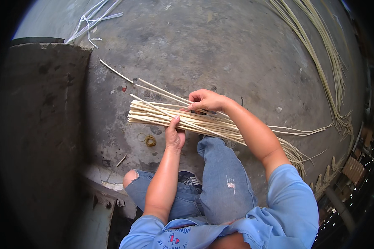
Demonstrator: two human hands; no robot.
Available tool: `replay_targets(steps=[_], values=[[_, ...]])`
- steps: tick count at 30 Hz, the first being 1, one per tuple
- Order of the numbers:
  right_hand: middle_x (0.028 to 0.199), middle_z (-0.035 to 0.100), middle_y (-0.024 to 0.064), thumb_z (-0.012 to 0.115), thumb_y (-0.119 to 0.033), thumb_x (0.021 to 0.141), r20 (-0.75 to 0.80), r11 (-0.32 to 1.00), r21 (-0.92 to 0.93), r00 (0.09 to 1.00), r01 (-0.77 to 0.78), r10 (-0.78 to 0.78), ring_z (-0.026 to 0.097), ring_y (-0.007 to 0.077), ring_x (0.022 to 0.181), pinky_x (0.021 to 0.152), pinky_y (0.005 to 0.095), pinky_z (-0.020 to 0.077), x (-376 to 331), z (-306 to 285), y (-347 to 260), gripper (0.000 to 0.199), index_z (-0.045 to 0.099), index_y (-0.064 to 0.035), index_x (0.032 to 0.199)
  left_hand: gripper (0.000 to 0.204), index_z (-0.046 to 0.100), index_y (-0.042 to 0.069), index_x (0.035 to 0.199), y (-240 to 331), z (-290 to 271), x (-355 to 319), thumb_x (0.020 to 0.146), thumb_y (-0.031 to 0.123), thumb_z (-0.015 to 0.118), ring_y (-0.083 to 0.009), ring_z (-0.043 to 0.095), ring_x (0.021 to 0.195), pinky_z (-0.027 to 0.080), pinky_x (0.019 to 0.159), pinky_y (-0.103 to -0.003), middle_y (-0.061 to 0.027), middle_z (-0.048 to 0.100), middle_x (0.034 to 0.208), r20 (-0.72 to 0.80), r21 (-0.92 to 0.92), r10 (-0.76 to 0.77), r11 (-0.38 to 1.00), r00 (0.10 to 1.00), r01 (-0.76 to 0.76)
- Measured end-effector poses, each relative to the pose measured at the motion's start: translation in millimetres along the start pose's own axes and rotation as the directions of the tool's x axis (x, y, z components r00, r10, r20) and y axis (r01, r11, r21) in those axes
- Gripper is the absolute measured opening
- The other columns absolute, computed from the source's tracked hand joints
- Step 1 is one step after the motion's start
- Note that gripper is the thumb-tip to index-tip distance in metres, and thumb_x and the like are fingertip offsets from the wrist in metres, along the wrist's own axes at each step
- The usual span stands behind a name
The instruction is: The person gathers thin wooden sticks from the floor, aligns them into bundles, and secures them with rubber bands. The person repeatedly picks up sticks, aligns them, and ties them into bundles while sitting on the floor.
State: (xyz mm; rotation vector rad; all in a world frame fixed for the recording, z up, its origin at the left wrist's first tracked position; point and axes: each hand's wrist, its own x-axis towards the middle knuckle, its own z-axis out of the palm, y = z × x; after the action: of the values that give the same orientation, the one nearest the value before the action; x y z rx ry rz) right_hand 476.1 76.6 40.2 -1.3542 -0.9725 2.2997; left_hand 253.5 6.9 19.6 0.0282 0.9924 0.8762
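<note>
Straps (pixel 93 20), white and too tangled to count, lie at the upper left on the grey floor (pixel 162 45). One thin stick (pixel 116 71) rests further right, with one short stub (pixel 121 160) nearer the person. One yellowish coil (pixel 150 141) lies beside the left hand (pixel 175 135), whose grip is closed around one bundle of pale rods (pixel 147 114), thumb on top. The bundle is in front of the right knee (pixel 212 145), its rods overlapping too much to count; one crosses the rest diagonally, and the right-hand ends fan out thinly. Two loose rods (pixel 162 92) angle away above it, running to the right hand (pixel 205 101), whose narrow grip pinches them between thumb and fingers. At the far right, two bunches of long strands (pixel 335 62) curve along the floor.
</note>
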Motion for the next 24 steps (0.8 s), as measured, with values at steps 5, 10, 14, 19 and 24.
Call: replay_targets(steps=[5,10,14,19,24], values=[[0.075,0.06,-0.0029,0.076,-0.022,0.089,0.005,0.987,-0.158,0.999,0.04,-0.039,0.054,0.0086,0.073,0.065,0.0299,0.0438,10.5,2.0,2.0,0.021,0.063,-0.0058,0.084,0.044,0.061,-0.004,0.128,0.6,-2.8,0.6,0.092,0.019,0.069,-0.0269,0.063,0.119,0.045,0.112,-0.041,-0.0141,0.067,0.123,0.006,-0.034,-0.019,0.999,1.0,0.019],[0.069,0.056,-0.0029,0.073,-0.031,0.096,-0.048,0.999,-0.034,0.998,-0.04,0.038,0.049,0.009,0.061,0.056,0.0295,0.0411,17.8,4.2,6.9,0.031,0.062,-0.0071,0.08,0.046,0.06,-0.004,0.13,0.9,-3.7,1.0,0.091,0.018,0.07,-0.028,0.062,0.121,0.045,0.112,-0.042,-0.0147,0.067,0.125,-0.001,-0.064,-0.026,0.998,1.0,0.025],[0.063,0.049,-0.0047,0.056,-0.043,0.108,-0.187,0.981,0.162,0.972,-0.111,0.141,0.041,0.0054,0.053,0.047,0.0261,0.0322,18.3,1.2,13.1,0.045,0.064,-0.0072,0.081,0.049,0.058,-0.004,0.133,1.4,3.6,-0.5,0.091,0.018,0.07,-0.0288,0.06,0.125,0.044,0.114,-0.043,-0.0158,0.064,0.13,0.021,-0.064,-0.022,0.998,1.0,0.023],[0.073,0.056,-0.0044,0.071,-0.048,0.098,-0.021,0.98,0.08,0.983,-0.181,0.183,0.046,0.0045,0.056,0.047,0.0245,0.0337,16.8,-13.4,17.2,0.043,0.072,-0.0049,0.094,0.048,0.057,-0.002,0.133,-0.1,1.3,3.1,0.091,0.018,0.07,-0.0271,0.058,0.127,0.042,0.116,-0.043,-0.0125,0.064,0.131,0.035,-0.053,-0.03,0.998,0.999,0.032],[0.069,0.054,-0.0055,0.07,-0.05,0.097,0.032,0.99,0.063,0.992,-0.123,0.121,0.048,0.0066,0.057,0.05,0.0244,0.0374,17.8,7.2,25.0,0.049,0.072,-0.004,0.114,0.045,0.058,0.001,0.132,-1.2,-13.2,3.2,0.092,0.017,0.07,-0.0238,0.059,0.123,0.042,0.114,-0.041,-0.0101,0.064,0.128,-0.026,-0.032,0.017,0.999,1.0,-0.018]])
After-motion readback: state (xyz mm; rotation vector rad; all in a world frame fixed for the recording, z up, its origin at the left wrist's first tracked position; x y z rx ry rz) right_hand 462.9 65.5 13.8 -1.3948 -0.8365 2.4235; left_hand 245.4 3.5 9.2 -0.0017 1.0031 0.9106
